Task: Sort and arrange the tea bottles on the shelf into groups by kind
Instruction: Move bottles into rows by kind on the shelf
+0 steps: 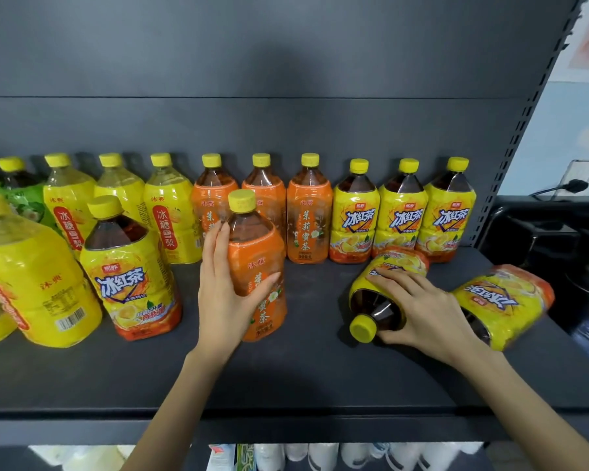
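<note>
My left hand grips an upright orange jasmine tea bottle standing mid-shelf, in front of the back row. My right hand lies on a yellow iced black tea bottle that is on its side, cap toward me. A second iced black tea bottle lies on its side just to the right. Along the back wall stand yellow pear drink bottles, three orange jasmine bottles and three iced black tea bottles. One upright iced black tea bottle stands front left.
A big yellow pear drink bottle stands at the near left, green-labelled bottles behind it. The dark shelf ends at a perforated upright on the right. White goods sit on the shelf below.
</note>
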Action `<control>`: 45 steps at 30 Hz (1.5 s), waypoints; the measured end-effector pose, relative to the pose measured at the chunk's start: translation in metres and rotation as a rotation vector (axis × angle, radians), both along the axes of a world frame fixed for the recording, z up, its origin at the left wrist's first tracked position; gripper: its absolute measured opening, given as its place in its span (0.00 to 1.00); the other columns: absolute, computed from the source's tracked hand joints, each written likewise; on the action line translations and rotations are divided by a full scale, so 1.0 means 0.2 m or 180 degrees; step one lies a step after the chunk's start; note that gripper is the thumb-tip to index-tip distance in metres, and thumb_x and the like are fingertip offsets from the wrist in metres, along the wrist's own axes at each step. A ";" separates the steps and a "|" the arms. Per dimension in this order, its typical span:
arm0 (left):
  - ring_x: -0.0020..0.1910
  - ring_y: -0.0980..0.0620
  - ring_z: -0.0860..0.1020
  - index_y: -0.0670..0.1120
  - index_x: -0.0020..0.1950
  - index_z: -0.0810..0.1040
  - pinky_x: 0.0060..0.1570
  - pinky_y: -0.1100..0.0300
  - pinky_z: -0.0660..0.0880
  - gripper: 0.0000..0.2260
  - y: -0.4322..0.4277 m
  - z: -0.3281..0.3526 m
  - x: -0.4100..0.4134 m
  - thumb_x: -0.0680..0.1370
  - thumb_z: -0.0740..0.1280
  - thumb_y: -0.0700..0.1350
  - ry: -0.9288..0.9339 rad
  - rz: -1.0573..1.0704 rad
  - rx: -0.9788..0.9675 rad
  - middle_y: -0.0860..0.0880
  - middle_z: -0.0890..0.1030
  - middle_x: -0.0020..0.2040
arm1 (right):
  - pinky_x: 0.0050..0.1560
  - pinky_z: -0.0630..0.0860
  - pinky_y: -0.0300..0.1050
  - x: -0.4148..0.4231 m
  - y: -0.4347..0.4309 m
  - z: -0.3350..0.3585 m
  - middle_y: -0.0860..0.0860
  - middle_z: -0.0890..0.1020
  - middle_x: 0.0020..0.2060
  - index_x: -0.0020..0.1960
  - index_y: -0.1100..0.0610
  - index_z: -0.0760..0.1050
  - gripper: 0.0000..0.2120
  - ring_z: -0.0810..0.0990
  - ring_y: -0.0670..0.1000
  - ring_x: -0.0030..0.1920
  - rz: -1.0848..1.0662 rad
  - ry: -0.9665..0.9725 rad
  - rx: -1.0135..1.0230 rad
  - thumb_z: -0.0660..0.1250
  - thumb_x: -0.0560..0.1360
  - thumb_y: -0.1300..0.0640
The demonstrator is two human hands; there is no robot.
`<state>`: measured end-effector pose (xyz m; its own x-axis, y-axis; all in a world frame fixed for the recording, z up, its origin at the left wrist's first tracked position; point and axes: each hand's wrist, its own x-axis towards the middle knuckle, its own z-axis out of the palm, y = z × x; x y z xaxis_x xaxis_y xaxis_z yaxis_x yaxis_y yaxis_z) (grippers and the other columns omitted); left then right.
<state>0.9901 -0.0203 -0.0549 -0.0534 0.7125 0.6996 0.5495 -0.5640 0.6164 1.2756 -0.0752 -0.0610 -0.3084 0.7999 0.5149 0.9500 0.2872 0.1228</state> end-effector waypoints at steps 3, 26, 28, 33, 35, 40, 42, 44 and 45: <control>0.72 0.60 0.53 0.59 0.74 0.50 0.65 0.58 0.60 0.40 0.00 0.00 0.00 0.69 0.70 0.57 0.0026 0.0042 0.0016 0.50 0.55 0.76 | 0.30 0.76 0.41 -0.01 0.03 0.02 0.47 0.79 0.59 0.65 0.49 0.71 0.35 0.78 0.50 0.56 -0.0019 0.0308 0.0178 0.61 0.63 0.33; 0.73 0.58 0.54 0.62 0.72 0.47 0.64 0.57 0.60 0.41 0.00 -0.02 0.02 0.68 0.71 0.57 -0.0090 0.0119 -0.0037 0.51 0.54 0.77 | 0.57 0.71 0.41 -0.12 0.39 0.36 0.41 0.74 0.54 0.68 0.54 0.70 0.28 0.72 0.43 0.59 0.0005 0.3290 -0.1107 0.68 0.72 0.43; 0.72 0.59 0.54 0.62 0.73 0.47 0.64 0.59 0.59 0.41 0.00 -0.02 0.03 0.68 0.71 0.57 -0.0088 0.0134 -0.0027 0.51 0.54 0.77 | 0.58 0.73 0.43 -0.13 0.41 0.33 0.42 0.77 0.55 0.67 0.52 0.71 0.30 0.75 0.45 0.59 0.0053 0.3370 -0.1107 0.67 0.70 0.38; 0.72 0.60 0.54 0.61 0.73 0.48 0.63 0.58 0.60 0.41 0.00 -0.02 0.03 0.68 0.71 0.56 -0.0090 0.0149 -0.0025 0.51 0.55 0.77 | 0.61 0.72 0.42 -0.12 0.36 0.28 0.44 0.73 0.63 0.73 0.50 0.61 0.34 0.72 0.44 0.62 0.0315 0.3333 -0.1202 0.62 0.72 0.38; 0.72 0.60 0.54 0.61 0.73 0.48 0.63 0.58 0.60 0.41 -0.01 -0.02 0.03 0.68 0.71 0.56 -0.0111 0.0151 -0.0028 0.51 0.55 0.77 | 0.64 0.71 0.43 -0.09 0.30 0.25 0.45 0.71 0.67 0.76 0.50 0.55 0.38 0.71 0.45 0.65 0.0467 0.3153 -0.1366 0.62 0.71 0.38; 0.72 0.62 0.53 0.60 0.73 0.48 0.63 0.60 0.59 0.41 0.00 -0.02 0.04 0.68 0.71 0.55 -0.0111 0.0197 -0.0009 0.50 0.54 0.77 | 0.64 0.71 0.47 0.06 0.06 0.15 0.44 0.75 0.63 0.69 0.50 0.69 0.28 0.72 0.43 0.64 0.0126 0.2290 -0.0793 0.59 0.73 0.38; 0.72 0.61 0.53 0.58 0.75 0.48 0.64 0.59 0.59 0.42 0.00 -0.03 0.05 0.69 0.71 0.55 -0.0094 0.0242 -0.0004 0.50 0.55 0.77 | 0.61 0.72 0.45 0.11 -0.04 0.13 0.44 0.78 0.58 0.62 0.51 0.76 0.23 0.75 0.45 0.60 0.0023 0.2013 -0.0495 0.58 0.74 0.39; 0.72 0.60 0.53 0.55 0.75 0.49 0.64 0.58 0.59 0.42 -0.01 -0.03 0.05 0.69 0.71 0.55 -0.0073 0.0311 0.0027 0.49 0.55 0.77 | 0.59 0.69 0.42 0.17 -0.12 0.09 0.42 0.78 0.55 0.59 0.51 0.77 0.20 0.76 0.47 0.58 -0.0025 0.1879 -0.0326 0.59 0.75 0.40; 0.72 0.60 0.53 0.54 0.76 0.50 0.64 0.57 0.60 0.41 -0.01 -0.03 0.06 0.69 0.70 0.55 -0.0065 0.0352 0.0034 0.49 0.55 0.77 | 0.60 0.67 0.42 0.20 -0.15 0.07 0.41 0.78 0.54 0.58 0.50 0.77 0.19 0.76 0.46 0.57 -0.0041 0.1837 -0.0266 0.59 0.76 0.39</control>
<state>1.0015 -0.0224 -0.0609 -0.1455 0.6940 0.7051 0.5962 -0.5072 0.6223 1.3153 -0.1047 -0.0467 0.0132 0.8469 0.5316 0.8599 0.2617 -0.4383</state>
